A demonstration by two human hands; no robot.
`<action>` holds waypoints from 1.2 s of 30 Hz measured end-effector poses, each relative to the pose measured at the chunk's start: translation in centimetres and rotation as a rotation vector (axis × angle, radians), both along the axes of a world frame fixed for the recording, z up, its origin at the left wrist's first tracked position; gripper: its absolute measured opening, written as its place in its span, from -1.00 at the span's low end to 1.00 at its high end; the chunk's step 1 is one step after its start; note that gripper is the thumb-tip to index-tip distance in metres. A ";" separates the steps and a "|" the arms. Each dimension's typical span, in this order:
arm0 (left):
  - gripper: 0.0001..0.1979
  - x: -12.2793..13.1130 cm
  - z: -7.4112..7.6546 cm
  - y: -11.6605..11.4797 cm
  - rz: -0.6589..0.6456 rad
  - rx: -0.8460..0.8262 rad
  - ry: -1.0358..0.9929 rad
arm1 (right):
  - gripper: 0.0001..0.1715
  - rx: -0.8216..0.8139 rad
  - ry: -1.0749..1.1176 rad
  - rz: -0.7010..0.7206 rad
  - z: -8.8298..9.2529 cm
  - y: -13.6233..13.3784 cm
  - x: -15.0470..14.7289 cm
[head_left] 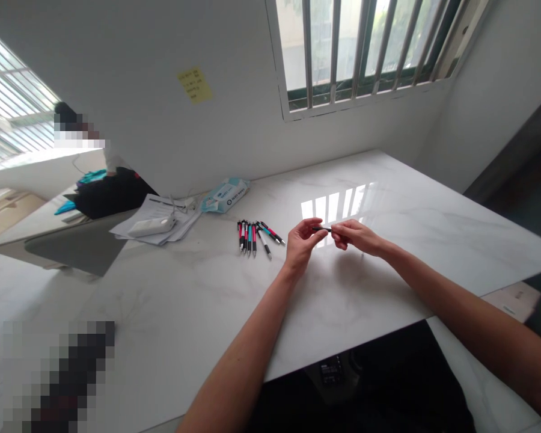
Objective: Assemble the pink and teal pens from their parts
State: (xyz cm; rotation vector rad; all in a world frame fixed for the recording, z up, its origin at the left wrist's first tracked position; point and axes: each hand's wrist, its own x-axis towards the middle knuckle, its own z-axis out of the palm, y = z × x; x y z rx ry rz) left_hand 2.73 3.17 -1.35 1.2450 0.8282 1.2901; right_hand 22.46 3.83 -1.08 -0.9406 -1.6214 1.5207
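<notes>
A white table (433, 228) with faint grey marbling and a glossy top spreads through the room, its back edge meeting a plain, pale wall (247, 135). Above the table's far side, a window (320, 54) with upright metal bars lets in daylight, and its striped reflection (333, 204) shines on the table's surface. A yellow note (195, 84) clings to the wall above the table's far left part. Beyond the table's left, a second barred window (13, 102) glows brightly above another white desk (33, 225).
</notes>
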 end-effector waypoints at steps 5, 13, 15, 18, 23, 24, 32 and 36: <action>-0.53 -0.1 0.0 -0.1 -0.003 -0.112 -0.077 | -0.28 0.189 -0.230 -0.084 0.4 -1.0 -0.9; -0.52 -0.3 0.3 -0.3 -0.087 -0.224 -0.174 | -0.50 0.483 -0.671 -0.761 1.9 1.4 5.7; -0.51 -0.2 0.2 -0.3 -0.108 -0.252 -0.195 | -0.54 0.404 -0.828 -0.727 1.8 2.0 7.8; -0.51 -0.1 0.0 -0.4 -0.100 -0.253 -0.199 | -0.53 0.228 -0.938 -0.436 1.3 2.2 9.9; -0.53 -0.1 0.2 -0.5 -0.086 -0.262 -0.165 | -0.40 0.114 -0.859 -0.115 1.0 1.6 11.7; -0.54 -0.1 0.3 -0.6 -0.086 -0.269 -0.162 | -0.40 0.108 -0.860 -0.087 1.0 1.5 11.9; -0.51 0.0 0.4 -0.6 -0.101 -0.297 -0.150 | -0.55 0.163 -0.884 -0.254 -0.5 2.5 12.3; -0.53 0.0 0.2 -0.5 -0.084 -0.283 -0.132 | -0.62 0.217 -0.915 -0.314 -1.0 2.5 11.6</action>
